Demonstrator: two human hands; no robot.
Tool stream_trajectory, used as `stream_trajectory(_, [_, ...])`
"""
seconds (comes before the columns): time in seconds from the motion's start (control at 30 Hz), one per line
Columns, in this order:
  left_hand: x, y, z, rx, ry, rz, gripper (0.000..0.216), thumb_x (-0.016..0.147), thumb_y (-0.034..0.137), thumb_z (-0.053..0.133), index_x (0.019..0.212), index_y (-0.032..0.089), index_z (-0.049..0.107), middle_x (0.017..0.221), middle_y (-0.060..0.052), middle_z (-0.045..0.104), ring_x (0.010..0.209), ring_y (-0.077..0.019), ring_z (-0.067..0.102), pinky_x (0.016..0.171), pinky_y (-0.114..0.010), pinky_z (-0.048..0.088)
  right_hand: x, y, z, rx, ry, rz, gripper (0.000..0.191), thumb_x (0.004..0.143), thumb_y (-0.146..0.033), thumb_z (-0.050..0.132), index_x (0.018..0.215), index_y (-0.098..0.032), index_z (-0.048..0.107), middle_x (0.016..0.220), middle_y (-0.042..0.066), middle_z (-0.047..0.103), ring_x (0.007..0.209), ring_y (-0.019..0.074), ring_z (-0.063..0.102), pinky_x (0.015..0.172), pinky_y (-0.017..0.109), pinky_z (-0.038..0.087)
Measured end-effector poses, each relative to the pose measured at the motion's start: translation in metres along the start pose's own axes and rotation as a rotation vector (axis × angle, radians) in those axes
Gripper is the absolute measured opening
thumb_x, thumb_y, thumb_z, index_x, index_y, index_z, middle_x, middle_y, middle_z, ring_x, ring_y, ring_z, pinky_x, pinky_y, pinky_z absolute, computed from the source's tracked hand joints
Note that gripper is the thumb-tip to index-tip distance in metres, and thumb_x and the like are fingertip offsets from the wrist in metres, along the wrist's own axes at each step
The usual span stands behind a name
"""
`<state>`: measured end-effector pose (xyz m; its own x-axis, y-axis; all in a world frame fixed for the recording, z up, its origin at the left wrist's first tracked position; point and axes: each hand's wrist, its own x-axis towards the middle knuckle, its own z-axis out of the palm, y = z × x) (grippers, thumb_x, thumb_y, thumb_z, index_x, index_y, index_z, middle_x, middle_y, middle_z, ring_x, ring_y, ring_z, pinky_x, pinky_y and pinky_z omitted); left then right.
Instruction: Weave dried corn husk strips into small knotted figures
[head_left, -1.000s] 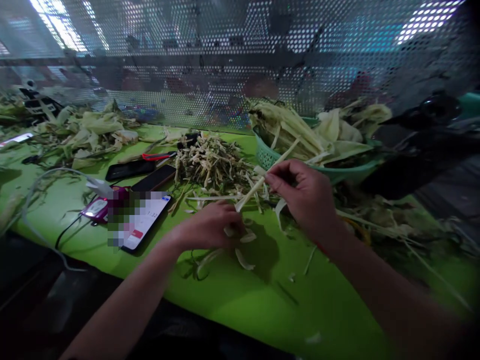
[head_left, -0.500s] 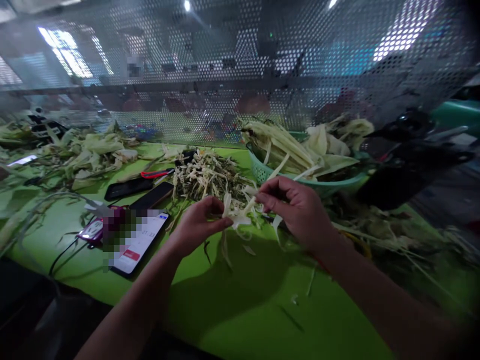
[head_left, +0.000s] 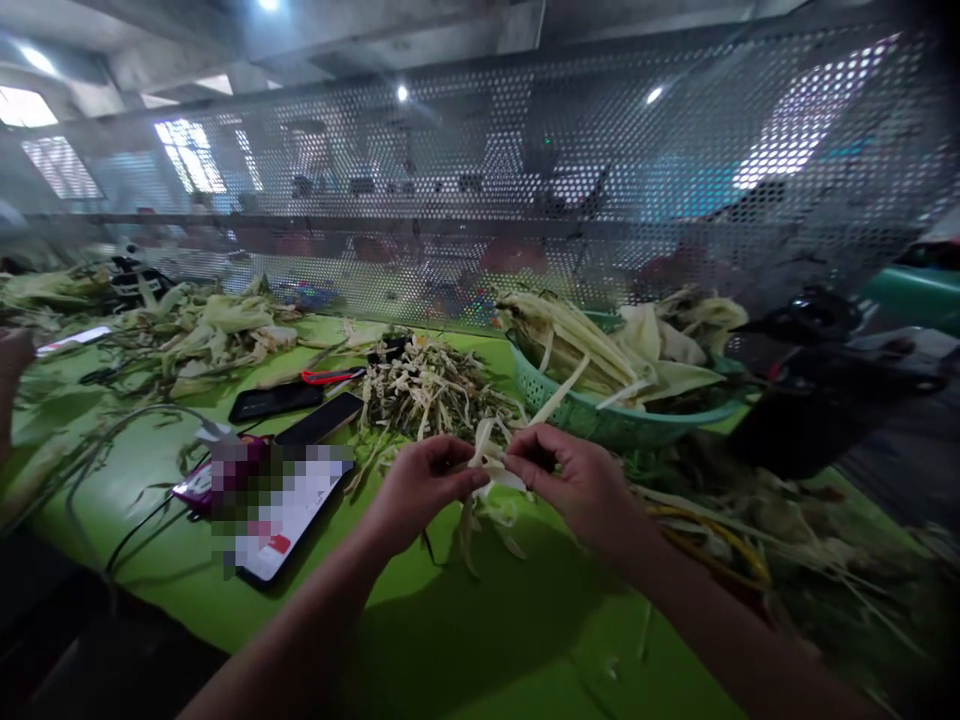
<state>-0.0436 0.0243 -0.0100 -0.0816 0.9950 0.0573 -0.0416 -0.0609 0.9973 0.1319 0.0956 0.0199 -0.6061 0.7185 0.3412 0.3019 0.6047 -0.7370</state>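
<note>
In the head view, two bare hands worked close together above a green table (head_left: 480, 630). The left hand (head_left: 424, 490) pinched pale husk (head_left: 484, 440) between thumb and fingers, on the husk's left side. The right hand (head_left: 581, 480) pinched from the other side, its fingertips near the left ones but apart. A straight, slender end (head_left: 561, 393) stood out beyond the right hand, its long axis slanting away from the wearer and rightward, toward a green basket (head_left: 622, 425) heaped with husks (head_left: 592, 350); whether it joined the looser husk could not be told. The right hand was nearer this end. Curled scraps (head_left: 469, 540) hung or lay just below the hands.
</note>
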Motion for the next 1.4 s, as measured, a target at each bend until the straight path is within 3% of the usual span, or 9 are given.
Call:
stream_trajectory(0.3, [-0.001,0.0,0.0,0.079,-0.014,-0.017,0.028,0.068,0.037,0.073,0.084,0.014,0.065,0.078,-0.003,0.065,0.07,-0.0125,0.055,0.066,-0.024,0.04,-0.004,-0.002,0.003,0.0,-0.062,-0.085,0.012,0.086,-0.029,0.056,0.079,-0.02,0.058,0.071,-0.001,0.06,0.064,0.0129,0.054,0.061,0.024,0.042])
stream_trajectory(0.6, [-0.003,-0.001,0.001,0.067,-0.016,0.006,0.031,0.073,0.04,0.069,0.088,0.014,0.066,0.074,-0.002,0.061,0.065,-0.0102,0.05,0.06,-0.022,0.037,-0.003,-0.004,0.004,0.053,-0.09,0.001,0.018,0.085,-0.035,0.056,0.077,-0.019,0.059,0.067,-0.001,0.059,0.062,0.013,0.051,0.058,0.023,0.04])
stream_trajectory(0.93, [-0.003,0.001,0.006,-0.036,0.016,0.003,0.023,0.074,0.035,0.068,0.085,0.015,0.068,0.078,-0.003,0.065,0.071,-0.0117,0.055,0.069,-0.024,0.042,-0.002,-0.002,0.005,0.138,-0.121,-0.006,0.017,0.085,-0.031,0.056,0.076,-0.017,0.059,0.069,0.0,0.059,0.064,0.013,0.052,0.06,0.024,0.041])
stream_trajectory(1.4, [-0.007,-0.001,0.016,-0.108,0.063,-0.009,0.025,0.074,0.038,0.067,0.082,0.014,0.065,0.074,-0.002,0.063,0.069,-0.0125,0.055,0.069,-0.025,0.043,-0.001,-0.006,-0.002,0.042,-0.181,-0.003,0.018,0.087,-0.033,0.054,0.08,-0.018,0.062,0.072,0.0,0.064,0.066,0.0144,0.056,0.061,0.024,0.041])
